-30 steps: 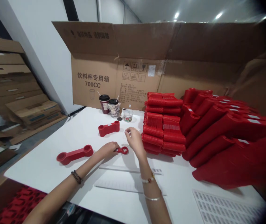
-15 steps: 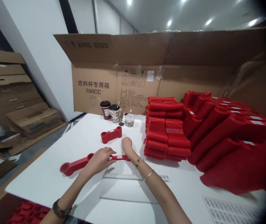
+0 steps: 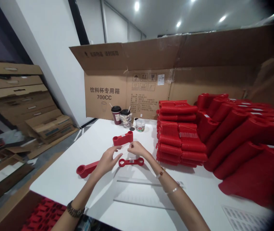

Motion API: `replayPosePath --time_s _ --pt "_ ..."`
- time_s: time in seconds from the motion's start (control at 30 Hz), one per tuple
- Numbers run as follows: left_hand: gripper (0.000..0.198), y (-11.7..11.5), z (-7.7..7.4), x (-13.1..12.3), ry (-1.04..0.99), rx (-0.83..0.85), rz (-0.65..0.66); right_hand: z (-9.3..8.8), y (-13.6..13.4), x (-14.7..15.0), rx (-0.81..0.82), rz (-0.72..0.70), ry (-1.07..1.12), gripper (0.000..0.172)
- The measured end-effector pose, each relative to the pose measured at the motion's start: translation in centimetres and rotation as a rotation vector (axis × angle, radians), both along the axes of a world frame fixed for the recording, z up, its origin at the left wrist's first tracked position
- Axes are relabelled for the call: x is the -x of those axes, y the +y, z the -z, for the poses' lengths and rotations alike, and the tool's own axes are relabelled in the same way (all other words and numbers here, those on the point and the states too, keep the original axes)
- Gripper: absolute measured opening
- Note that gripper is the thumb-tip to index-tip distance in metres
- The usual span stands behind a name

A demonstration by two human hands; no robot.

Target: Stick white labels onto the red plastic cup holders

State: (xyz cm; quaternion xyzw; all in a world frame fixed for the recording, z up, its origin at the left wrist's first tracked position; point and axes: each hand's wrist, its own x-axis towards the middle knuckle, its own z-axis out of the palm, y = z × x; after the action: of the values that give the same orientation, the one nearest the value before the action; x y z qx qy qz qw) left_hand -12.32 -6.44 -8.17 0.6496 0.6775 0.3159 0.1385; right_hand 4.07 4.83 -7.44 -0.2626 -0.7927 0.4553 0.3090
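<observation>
Head: hands [image 3: 106, 161] [image 3: 137, 149] apart, right curled

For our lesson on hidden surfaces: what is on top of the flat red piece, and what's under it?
A pale label is on the flat red piece. White table shows around it; directly underneath is covered, unseen.

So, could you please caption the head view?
Left hand and right hand near a labelled red piece on a white table.

White tabletop [image 3: 62, 173], tall cardboard panel [image 3: 108, 77] standing along its back edge. Left: white wall [image 3: 52, 48] with black strip [image 3: 78, 22], cardboard boxes [image 3: 12, 109] piled on grey floor [image 3: 55, 150]. Grey ceiling [image 3: 161, 16], small bright lights [image 3: 137, 5] on.
</observation>
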Motion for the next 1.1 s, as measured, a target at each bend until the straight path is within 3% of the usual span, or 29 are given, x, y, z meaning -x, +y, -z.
replayPosePath --time_s 0.1,0.27,0.37,0.6,0.73,0.93,1.1 --pt "0.044 0.3 -0.4 -0.4 -0.158 0.019 0.019 0.0 -0.8 -0.3 0.081 -0.116 -0.075 0.021" --pt "0.02 0.2 -1.1 -1.6 -0.405 0.071 0.146 -0.9 -3.1 -2.1 0.188 -0.19 0.008 0.019" --pt "0.028 0.0 -1.1 -2.2 -0.549 0.049 0.107 -1.5 -3.8 -2.9 0.234 -0.241 0.125 0.019" --pt "0.045 -0.2 -1.2 -3.2 -0.792 0.008 0.069 -2.3 -4.4 -2.7 0.346 -0.307 0.341 0.042" --pt "0.056 -1.3 -2.1 -3.7 -0.851 0.07 0.12 -1.9 -4.4 -2.6 0.354 -0.254 0.358 0.036" --pt "0.031 -2.4 -3.2 -4.5 -0.801 0.135 0.115 -1.5 -4.8 -3.5 0.419 -0.281 0.381 0.031" --pt "0.032 -1.6 -1.7 -5.1 -0.843 0.134 0.085 -1.6 -5.3 -3.8 0.515 -0.31 0.445 0.039"
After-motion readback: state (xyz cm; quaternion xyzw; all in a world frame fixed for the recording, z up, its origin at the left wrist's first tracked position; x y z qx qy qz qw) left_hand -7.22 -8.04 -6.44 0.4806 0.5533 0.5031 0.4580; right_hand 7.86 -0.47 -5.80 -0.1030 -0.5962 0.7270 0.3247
